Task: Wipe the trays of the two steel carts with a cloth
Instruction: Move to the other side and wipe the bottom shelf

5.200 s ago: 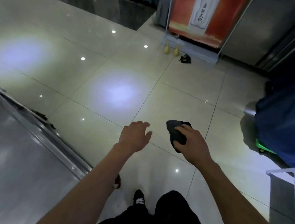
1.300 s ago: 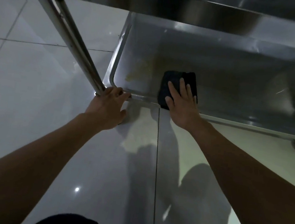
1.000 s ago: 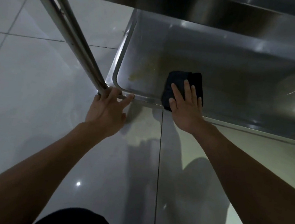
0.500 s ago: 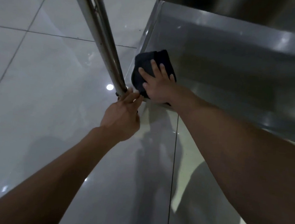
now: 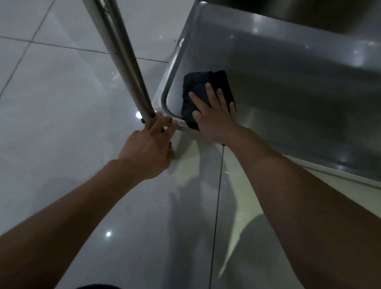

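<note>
Dark cloth (image 5: 203, 92), folded, is laid flat in the near-left corner of the cart's lower tray (image 5: 305, 89), its near edge draped over the tray rim. It is pressed down by the right hand (image 5: 213, 114): palm flat, fingers spread, nothing pinched. Left hand (image 5: 148, 150) is placed at the tray's corner, fingers curled against the base of the upright steel post (image 5: 115, 48); a full wrap cannot be confirmed. An upper tray's underside (image 5: 289, 5) is seen above. Glossy tiled floor (image 5: 49, 109) lies below.
</note>
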Demonstrator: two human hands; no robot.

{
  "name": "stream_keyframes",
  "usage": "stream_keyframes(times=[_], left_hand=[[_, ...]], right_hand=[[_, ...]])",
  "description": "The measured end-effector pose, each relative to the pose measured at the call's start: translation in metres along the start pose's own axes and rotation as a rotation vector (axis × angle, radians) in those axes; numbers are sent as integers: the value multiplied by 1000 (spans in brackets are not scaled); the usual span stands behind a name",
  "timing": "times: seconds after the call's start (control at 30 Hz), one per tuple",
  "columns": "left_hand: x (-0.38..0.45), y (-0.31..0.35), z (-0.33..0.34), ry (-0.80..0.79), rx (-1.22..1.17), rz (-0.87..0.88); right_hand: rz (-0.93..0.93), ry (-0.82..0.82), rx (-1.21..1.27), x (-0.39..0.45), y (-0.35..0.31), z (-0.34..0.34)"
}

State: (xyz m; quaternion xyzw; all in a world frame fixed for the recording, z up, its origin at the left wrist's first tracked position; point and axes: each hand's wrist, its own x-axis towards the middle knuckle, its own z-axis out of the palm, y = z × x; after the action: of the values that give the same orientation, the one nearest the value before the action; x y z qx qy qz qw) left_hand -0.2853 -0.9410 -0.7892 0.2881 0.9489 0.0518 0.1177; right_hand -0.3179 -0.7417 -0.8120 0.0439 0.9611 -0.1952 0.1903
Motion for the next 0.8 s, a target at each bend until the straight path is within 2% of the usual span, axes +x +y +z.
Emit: stream_keyframes(times=[0.13,0.33,0.6,0.8], left_hand=[[14,21,-13,23,92,-35],[41,92,-13,24,173,232],[26,137,6,7,290,239],[14,150,12,32,337,279]], right_hand=[[85,45,27,-33,46,-5],[203,107,69,-81,108,-11],[319,133,71,-142,177,-14],[397,104,-66,-175,218,-30]])
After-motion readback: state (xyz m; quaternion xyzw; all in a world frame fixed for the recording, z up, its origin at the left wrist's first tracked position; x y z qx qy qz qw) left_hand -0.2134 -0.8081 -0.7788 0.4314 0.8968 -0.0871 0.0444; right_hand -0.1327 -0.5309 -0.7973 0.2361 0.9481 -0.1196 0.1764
